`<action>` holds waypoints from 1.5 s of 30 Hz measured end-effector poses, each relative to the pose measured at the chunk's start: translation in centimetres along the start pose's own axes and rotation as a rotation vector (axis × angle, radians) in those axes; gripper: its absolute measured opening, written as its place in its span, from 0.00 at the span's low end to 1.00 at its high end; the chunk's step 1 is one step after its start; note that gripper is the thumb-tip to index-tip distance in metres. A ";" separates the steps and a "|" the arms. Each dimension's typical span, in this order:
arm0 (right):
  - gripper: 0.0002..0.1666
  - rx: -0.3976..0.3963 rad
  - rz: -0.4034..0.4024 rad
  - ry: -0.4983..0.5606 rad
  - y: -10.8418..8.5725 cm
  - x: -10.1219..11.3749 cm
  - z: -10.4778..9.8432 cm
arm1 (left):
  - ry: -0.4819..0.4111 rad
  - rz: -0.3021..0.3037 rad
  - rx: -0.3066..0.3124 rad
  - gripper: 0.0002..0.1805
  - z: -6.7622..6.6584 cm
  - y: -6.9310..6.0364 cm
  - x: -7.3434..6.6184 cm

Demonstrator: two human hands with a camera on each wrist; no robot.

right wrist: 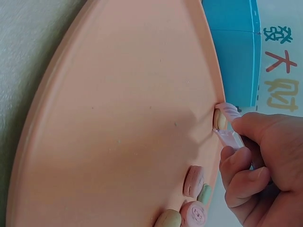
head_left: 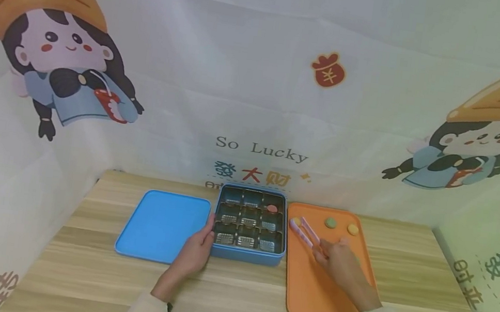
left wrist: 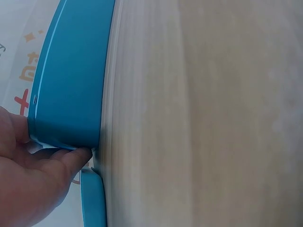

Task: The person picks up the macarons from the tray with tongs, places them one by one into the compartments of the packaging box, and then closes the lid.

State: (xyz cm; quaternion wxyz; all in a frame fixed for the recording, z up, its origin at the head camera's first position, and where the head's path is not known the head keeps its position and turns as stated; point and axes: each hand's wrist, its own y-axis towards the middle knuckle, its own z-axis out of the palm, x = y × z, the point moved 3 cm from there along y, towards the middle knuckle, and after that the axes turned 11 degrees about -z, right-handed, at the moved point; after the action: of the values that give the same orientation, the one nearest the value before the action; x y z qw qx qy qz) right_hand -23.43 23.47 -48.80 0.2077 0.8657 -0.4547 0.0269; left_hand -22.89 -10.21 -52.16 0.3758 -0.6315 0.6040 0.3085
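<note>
My left hand (head_left: 196, 248) rests along the left side of a blue box (head_left: 247, 255), its fingers stretched against the wall and its thumb at the rim near the front corner. The box holds a dark insert of several compartments, with a pink macaron (head_left: 272, 209) in the far right one. My right hand (head_left: 339, 259) holds pink-and-white tongs (head_left: 308, 234) over an orange tray (head_left: 312, 299). The tong tips stand around a yellow macaron (right wrist: 219, 119) by the tray's far left edge; whether they squeeze it, I cannot tell.
A green macaron (head_left: 330, 222) and another yellow macaron (head_left: 353, 229) lie at the tray's far right. Two pink macarons (right wrist: 193, 181) show there in the right wrist view. Left of the box lies a blue lid (head_left: 164, 223). A printed cloth (head_left: 260, 74) hangs behind the wooden table (head_left: 232, 299).
</note>
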 end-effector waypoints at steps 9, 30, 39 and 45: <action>0.19 0.008 0.052 -0.002 0.1 -0.2 -0.3 | 0.003 0.011 0.003 0.29 0.0 0.0 -0.1; 0.08 0.002 0.131 0.010 3.6 1.7 -1.5 | 0.003 0.002 0.010 0.29 0.1 0.0 0.1; 0.10 0.050 0.144 0.094 5.7 3.6 -0.9 | 0.001 -0.007 0.014 0.29 0.1 0.0 0.1; 0.09 0.039 0.120 0.129 6.7 4.3 0.1 | -0.005 -0.004 0.019 0.29 0.2 0.1 0.1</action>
State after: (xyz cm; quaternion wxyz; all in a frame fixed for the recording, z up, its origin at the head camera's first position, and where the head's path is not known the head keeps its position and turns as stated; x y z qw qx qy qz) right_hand -26.24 16.74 -45.65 0.2177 0.8373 -0.4907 0.1041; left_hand -22.97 -10.07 -52.40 0.3839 -0.6283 0.6046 0.3038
